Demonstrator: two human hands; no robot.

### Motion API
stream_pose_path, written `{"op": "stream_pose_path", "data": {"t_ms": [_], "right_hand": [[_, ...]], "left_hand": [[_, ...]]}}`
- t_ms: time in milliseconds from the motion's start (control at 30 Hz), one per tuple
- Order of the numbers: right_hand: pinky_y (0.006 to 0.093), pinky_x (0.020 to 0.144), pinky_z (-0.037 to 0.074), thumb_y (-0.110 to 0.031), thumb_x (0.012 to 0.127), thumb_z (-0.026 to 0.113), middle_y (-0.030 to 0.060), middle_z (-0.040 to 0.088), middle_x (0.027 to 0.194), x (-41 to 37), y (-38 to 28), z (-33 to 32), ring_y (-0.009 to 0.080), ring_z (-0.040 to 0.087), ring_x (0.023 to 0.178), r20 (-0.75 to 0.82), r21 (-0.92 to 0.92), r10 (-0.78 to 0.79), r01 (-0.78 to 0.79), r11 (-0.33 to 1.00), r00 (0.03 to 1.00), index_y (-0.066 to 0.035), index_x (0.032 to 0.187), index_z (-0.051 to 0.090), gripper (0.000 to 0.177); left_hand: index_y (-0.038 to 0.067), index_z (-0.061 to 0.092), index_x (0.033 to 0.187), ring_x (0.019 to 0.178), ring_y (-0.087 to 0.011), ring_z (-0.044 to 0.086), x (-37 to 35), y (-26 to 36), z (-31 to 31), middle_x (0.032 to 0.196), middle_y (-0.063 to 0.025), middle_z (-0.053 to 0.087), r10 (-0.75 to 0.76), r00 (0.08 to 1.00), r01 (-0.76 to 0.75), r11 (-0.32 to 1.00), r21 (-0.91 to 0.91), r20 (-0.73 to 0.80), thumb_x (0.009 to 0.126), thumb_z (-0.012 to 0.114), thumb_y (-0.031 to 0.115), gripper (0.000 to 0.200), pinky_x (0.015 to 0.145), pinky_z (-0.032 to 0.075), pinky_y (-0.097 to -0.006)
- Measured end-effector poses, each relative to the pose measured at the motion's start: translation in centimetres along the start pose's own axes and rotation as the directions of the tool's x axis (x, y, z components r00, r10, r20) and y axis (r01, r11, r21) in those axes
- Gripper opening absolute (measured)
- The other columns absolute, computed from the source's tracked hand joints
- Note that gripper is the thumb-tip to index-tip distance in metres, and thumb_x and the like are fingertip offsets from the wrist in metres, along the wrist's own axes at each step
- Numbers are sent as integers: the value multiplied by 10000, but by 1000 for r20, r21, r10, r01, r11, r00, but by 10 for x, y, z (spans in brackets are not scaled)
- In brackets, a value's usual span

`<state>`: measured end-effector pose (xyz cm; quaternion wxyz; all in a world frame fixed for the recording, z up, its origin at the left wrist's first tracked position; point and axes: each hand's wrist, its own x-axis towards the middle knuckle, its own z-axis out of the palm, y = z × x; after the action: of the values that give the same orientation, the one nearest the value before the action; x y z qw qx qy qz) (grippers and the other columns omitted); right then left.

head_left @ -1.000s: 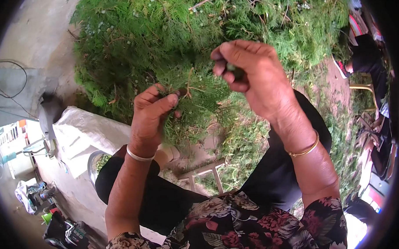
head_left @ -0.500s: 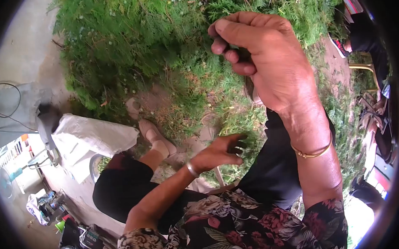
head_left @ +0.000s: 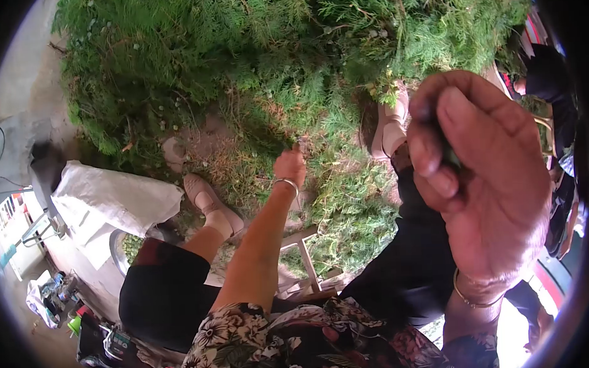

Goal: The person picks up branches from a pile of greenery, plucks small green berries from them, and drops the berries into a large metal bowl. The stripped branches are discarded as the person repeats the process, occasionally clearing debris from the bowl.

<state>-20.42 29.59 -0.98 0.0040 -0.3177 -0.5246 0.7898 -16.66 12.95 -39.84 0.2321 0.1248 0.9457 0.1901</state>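
Note:
My right hand [head_left: 485,167] is raised close to the camera, with its fingers curled and the thumb folded against the index finger. Whatever lies inside the curl is in shadow and cannot be made out. Lower and further off, my left hand [head_left: 290,166] reaches down among the cut evergreen branches [head_left: 264,65] between my feet. Its fingers are closed and mostly face away, so what they grip, if anything, is hidden. Small pale round cones dot the feathery green foliage. Beside my left knee stands a metal bowl [head_left: 116,250] holding small green cones [head_left: 133,245].
A white sack [head_left: 113,193] lies left of my left shoe [head_left: 207,197]. Below my left arm shows a wooden stool frame [head_left: 307,264]. Another person's dark-clothed leg [head_left: 545,74] is at the far right. Assorted items [head_left: 68,299] sit at lower left.
My left hand has moved up and forward from my lap to the branches, its fingers closing. My right hand has come back right and down, nearer the camera, still curled.

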Motion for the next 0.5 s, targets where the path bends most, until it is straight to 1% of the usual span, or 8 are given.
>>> {"op": "stream_pose_path", "data": {"t_ms": [100, 233, 267, 300, 367, 433, 467, 500], "right_hand": [[164, 397, 273, -149, 923, 506, 85, 525, 650, 5, -15, 15, 54, 400, 491, 18, -214, 107, -101, 972, 994, 77, 959, 525, 230], [161, 397, 271, -157, 929, 513, 88, 528, 663, 5, -11, 16, 50, 400, 495, 24, -192, 121, -114, 975, 992, 77, 964, 522, 237], [160, 397, 270, -158, 930, 517, 88, 530, 668, 4, -10, 17, 48, 401, 497, 36, -203, 125, -115, 972, 991, 77, 964, 523, 237], [160, 397, 270, -158, 930, 517, 88, 530, 668, 3, -9, 18, 48, 401, 497, 47, -205, 128, -116, 972, 991, 77, 964, 523, 237], [156, 399, 270, -157, 928, 528, 84, 533, 677, 2, -5, 21, 43, 397, 499, 35, -236, 141, -129, 963, 989, 72, 962, 525, 232], [155, 399, 271, -154, 923, 535, 82, 534, 677, 2, -1, 21, 42, 398, 500, 60, -237, 145, -127, 963, 988, 71, 960, 525, 228], [154, 399, 272, -152, 918, 542, 79, 535, 678, 2, 1, 21, 41, 398, 501, 73, -235, 147, -127, 964, 986, 69, 958, 526, 225], [154, 399, 272, -152, 918, 542, 79, 535, 678, 2, 2, 23, 41, 398, 501, 74, -240, 150, -129, 962, 986, 69, 958, 526, 225]], "left_hand": [[33, 608, 887, 753, -381, 633, -2, 4, -7, 811, -212, 634, -29, 995, 23, 998, 64, 95, 791, 528, 57, 127, 669, 520, -450], [-17, 604, 834, 682, -327, 653, -12, -14, -7, 772, -211, 632, 137, 991, -132, 931, -339, -9, 729, 624, 39, 121, 565, 524, -413], [-26, 609, 850, 641, -281, 636, -26, -12, -26, 743, -179, 635, -83, 986, 166, 631, -757, 147, 732, 598, -4, 121, 529, 502, -379], [-35, 615, 867, 601, -235, 620, -39, -15, -41, 714, -148, 639, -186, 908, 399, 107, -911, 376, 734, 573, -46, 140, 494, 479, -344], [-91, 598, 890, 598, -191, 613, -53, -42, -47, 729, -132, 633, -229, 912, 362, 52, -931, 341, 750, 572, -44, 150, 486, 478, -312], [-104, 593, 872, 581, -201, 610, -58, -61, -52, 735, -145, 632, -441, 840, 264, -177, -948, 316, 747, 591, -25, 148, 488, 484, -316], [-104, 593, 872, 581, -201, 610, -55, -68, -52, 735, -145, 632, -443, 839, 261, -182, -948, 317, 747, 591, -25, 148, 488, 484, -316], [-96, 599, 871, 599, -193, 619, -47, -75, -52, 732, -140, 633, -518, 827, 264, 15, -964, 219, 743, 609, -7, 156, 493, 487, -314]]}}
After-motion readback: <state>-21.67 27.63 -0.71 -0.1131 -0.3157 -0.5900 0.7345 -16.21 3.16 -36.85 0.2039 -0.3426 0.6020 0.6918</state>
